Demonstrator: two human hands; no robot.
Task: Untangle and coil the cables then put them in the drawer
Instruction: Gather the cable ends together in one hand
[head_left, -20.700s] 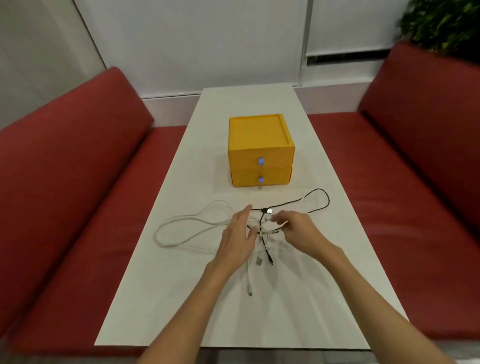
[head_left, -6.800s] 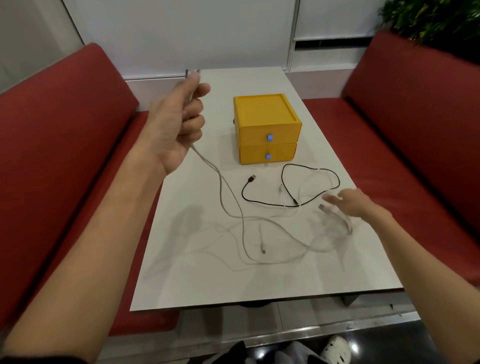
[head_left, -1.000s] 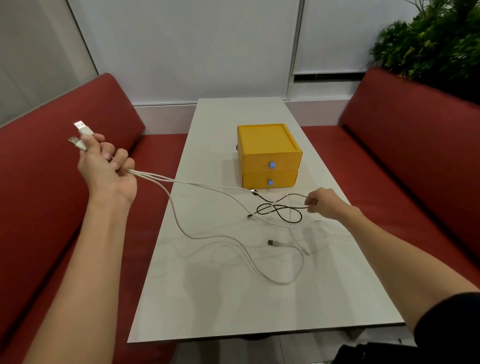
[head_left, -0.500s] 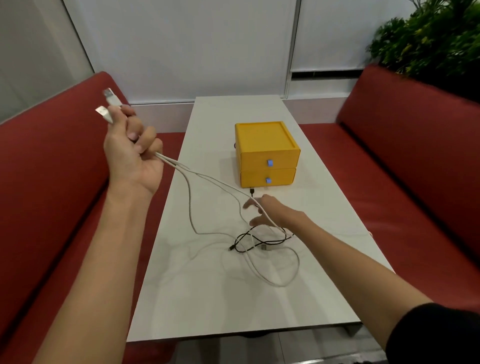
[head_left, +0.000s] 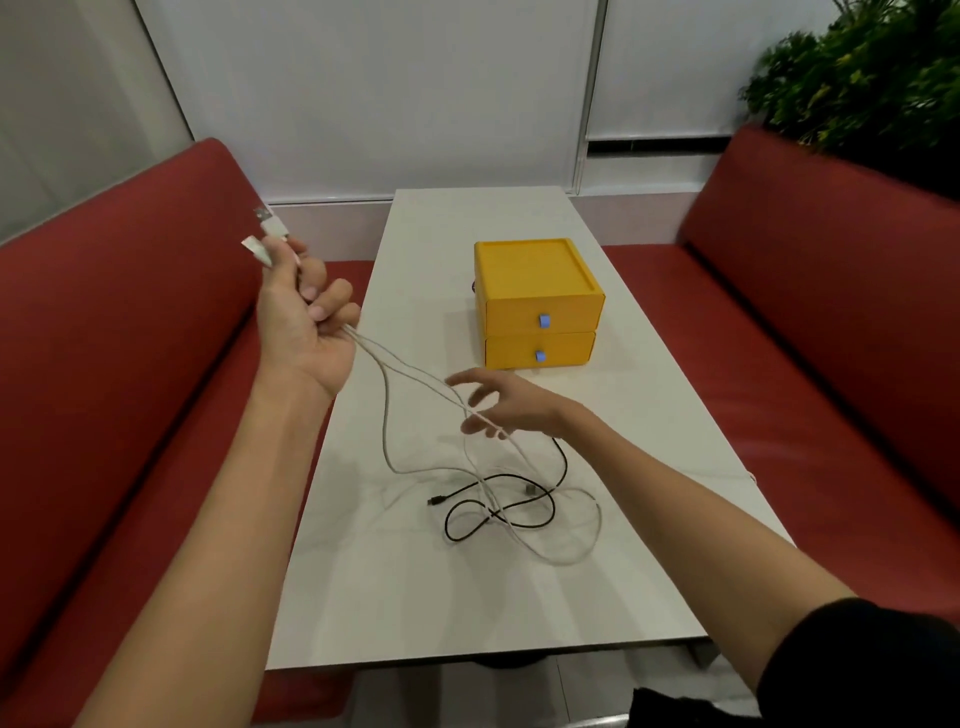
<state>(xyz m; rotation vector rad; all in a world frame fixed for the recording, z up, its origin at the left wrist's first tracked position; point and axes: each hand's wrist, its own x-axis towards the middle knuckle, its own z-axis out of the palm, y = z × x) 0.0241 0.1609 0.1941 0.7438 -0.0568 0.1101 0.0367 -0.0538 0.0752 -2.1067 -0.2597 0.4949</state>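
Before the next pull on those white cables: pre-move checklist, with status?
1. Left hand grips both white cables, plugs sticking out above the fist: ok.
2. Right hand has a hold on the strands: not ok, fingers spread, only touching them.
3. Black cable free of the white ones: not ok, white strands cross its loops.
4. Loose loops lie on the table, none over the edge: ok.
5. Any cable coiled: not ok.
6. Yellow drawer unit open to receive: not ok, both drawers are closed.
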